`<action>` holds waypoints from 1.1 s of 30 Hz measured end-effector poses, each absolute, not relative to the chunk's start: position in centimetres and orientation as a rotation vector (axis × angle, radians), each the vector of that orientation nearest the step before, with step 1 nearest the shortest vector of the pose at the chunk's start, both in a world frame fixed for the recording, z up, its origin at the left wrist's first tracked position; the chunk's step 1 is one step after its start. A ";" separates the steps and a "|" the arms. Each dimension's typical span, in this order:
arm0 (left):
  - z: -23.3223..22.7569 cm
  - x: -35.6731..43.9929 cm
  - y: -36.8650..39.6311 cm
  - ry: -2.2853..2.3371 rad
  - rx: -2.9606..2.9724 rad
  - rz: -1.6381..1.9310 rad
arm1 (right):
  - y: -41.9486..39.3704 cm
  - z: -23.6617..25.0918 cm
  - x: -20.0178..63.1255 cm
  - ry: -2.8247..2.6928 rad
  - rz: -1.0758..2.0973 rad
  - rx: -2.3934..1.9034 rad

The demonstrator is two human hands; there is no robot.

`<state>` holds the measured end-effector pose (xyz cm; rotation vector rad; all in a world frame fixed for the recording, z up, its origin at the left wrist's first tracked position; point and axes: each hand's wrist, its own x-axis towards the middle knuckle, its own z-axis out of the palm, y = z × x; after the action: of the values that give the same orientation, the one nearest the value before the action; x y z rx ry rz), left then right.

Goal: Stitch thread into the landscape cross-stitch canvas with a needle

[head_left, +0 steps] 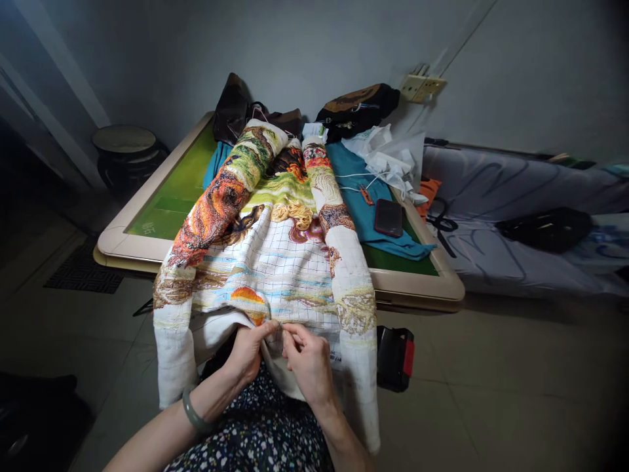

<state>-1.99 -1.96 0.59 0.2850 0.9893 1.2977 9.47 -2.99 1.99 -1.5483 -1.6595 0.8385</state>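
Note:
A large cross-stitch cloth, its sides rolled into thick rolls, slopes from a table down to my lap. My left hand is closed on the near part of the cloth, thumb on top, just below an orange stitched patch. Close beside it, my right hand pinches thumb and forefinger together at the cloth; whatever is between them is too small to make out. The fingertips of both hands almost meet. A bundle of yellow thread lies on the cloth farther up.
The table has a green top and pale rim. On it are a teal cloth, a dark phone, small orange-handled snips, white plastic bags and a dark bag. A stool stands left, a covered couch right.

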 end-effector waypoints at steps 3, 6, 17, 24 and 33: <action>0.6 -1.9 -1.9 0.991 0.279 1.301 | -3.0 2.1 9.3 -1.648 0.852 -1.572; 0.7 -1.9 -2.0 1.009 0.278 1.303 | -3.1 2.0 8.9 -1.572 0.916 -1.595; 0.5 -1.8 -1.5 1.076 0.298 1.330 | -3.1 1.1 9.0 -1.290 1.156 -1.499; 0.4 -1.9 -1.4 1.085 0.296 1.266 | -3.1 0.9 8.6 -1.231 1.126 -1.492; 0.6 -1.8 -1.4 1.063 0.266 1.271 | -3.4 -0.3 8.4 -1.353 0.925 -1.511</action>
<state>-1.77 -1.35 0.58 0.2663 1.0630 1.2708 8.44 -3.38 -0.35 -1.5109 -1.3535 0.9246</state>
